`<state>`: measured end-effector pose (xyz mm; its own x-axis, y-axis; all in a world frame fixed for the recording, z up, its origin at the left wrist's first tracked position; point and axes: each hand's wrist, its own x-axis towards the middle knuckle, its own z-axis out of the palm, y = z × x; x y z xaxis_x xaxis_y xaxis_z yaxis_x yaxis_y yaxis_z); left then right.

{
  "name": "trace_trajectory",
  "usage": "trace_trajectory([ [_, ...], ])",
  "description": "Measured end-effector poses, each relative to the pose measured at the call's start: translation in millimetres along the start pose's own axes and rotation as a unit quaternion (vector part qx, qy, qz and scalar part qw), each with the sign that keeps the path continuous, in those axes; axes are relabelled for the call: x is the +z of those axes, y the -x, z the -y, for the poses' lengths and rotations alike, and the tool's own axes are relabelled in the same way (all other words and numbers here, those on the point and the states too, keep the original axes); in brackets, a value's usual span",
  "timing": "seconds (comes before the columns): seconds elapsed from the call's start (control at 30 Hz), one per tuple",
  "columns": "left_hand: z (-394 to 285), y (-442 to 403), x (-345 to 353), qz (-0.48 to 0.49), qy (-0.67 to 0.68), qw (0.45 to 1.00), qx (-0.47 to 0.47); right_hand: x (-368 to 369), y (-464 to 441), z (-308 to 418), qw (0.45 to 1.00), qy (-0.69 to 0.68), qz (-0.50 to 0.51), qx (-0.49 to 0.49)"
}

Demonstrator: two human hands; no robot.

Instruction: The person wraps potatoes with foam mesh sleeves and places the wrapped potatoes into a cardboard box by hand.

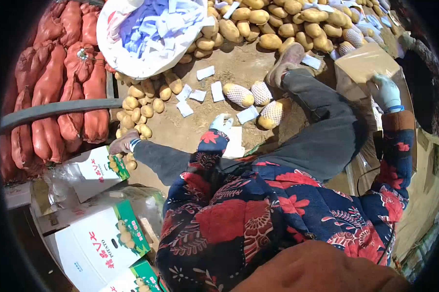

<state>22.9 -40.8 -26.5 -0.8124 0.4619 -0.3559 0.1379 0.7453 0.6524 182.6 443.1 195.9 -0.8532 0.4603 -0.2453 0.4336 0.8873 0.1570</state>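
My left hand (223, 123), in a pale glove, hovers between my legs with its fingers loosely bent and nothing visible in them. Beside it are a white sheet (235, 142) and a small white pad (247, 115). Potatoes in foam net sleeves (239, 95) lie on the dirt just beyond. On the right, my gloved right hand (386, 92) grips the near edge of a brown cardboard sheet (367, 63) at the top of a carton (352, 89). The carton's contents are mostly hidden by the sheet and my arm.
Loose potatoes (270, 41) are heaped ahead, with more potatoes (144, 104) near my left foot. A white sack (149, 63) holds blue and white pads. Red sacks (48, 97) stand behind a metal bar (63, 107). Printed potato boxes (95, 248) lie at lower left.
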Motion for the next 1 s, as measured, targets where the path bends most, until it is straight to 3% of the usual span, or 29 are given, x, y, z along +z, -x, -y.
trace_trajectory([
  [0.03,9.9,-8.5,16.3,-0.016,0.041,0.999,-0.006,-22.2,3.5,5.5,0.970,-0.185,-0.127,-0.089],
  [0.1,8.7,-9.6,8.8,-0.038,0.063,0.997,0.007,-41.9,-19.1,45.2,0.955,-0.197,-0.148,-0.167],
  [0.13,3.6,-11.7,-0.6,-0.038,0.066,0.997,0.003,-57.1,-26.4,77.3,0.950,-0.197,-0.142,-0.195],
  [0.23,6.3,-29.0,-23.8,-0.061,-0.184,0.981,0.027,-47.6,-91.3,143.1,0.943,-0.204,-0.041,-0.258],
  [0.3,15.1,-36.6,-28.5,-0.074,-0.237,0.966,0.071,-5.3,-140.7,175.2,0.967,-0.093,-0.035,-0.234],
  [0.33,28.8,-45.5,-24.3,-0.096,-0.281,0.951,0.091,46.0,-174.6,181.4,0.959,-0.083,-0.102,-0.253],
  [0.37,36.6,-60.4,-24.3,-0.076,-0.293,0.950,0.074,38.6,-186.0,204.4,0.972,-0.099,-0.013,-0.214],
  [0.43,42.7,-82.1,-29.6,0.011,-0.310,0.950,0.032,65.8,-220.7,231.3,0.979,-0.102,0.033,-0.175],
  [0.47,42.2,-95.3,-32.4,0.071,-0.309,0.948,0.008,83.5,-235.3,243.1,0.979,-0.124,0.021,-0.159],
  [0.6,52.0,-131.6,-22.4,0.098,-0.325,0.940,0.032,123.4,-280.7,270.7,0.992,-0.033,0.039,-0.118],
  [0.63,56.5,-138.5,-17.9,0.122,-0.320,0.939,0.033,120.7,-287.0,275.2,0.991,0.000,0.082,-0.105],
  [0.73,68.3,-154.5,-6.8,0.148,-0.328,0.933,0.030,118.7,-300.8,287.8,0.981,0.112,0.089,-0.128],
  [0.87,78.6,-166.6,0.4,0.156,-0.277,0.948,0.016,125.3,-306.1,296.0,0.979,0.116,0.095,-0.140],
  [0.93,83.2,-173.7,1.2,0.215,-0.233,0.948,-0.025,128.4,-303.8,297.0,0.979,0.103,0.098,-0.147],
  [0.97,90.8,-165.6,-0.1,0.170,-0.197,0.964,0.059,115.5,-294.9,296.0,0.980,0.087,0.094,-0.151],
  [1.0,95.9,-158.2,0.2,0.164,-0.201,0.964,0.063,100.8,-287.7,294.1,0.985,0.046,0.109,-0.124],
])
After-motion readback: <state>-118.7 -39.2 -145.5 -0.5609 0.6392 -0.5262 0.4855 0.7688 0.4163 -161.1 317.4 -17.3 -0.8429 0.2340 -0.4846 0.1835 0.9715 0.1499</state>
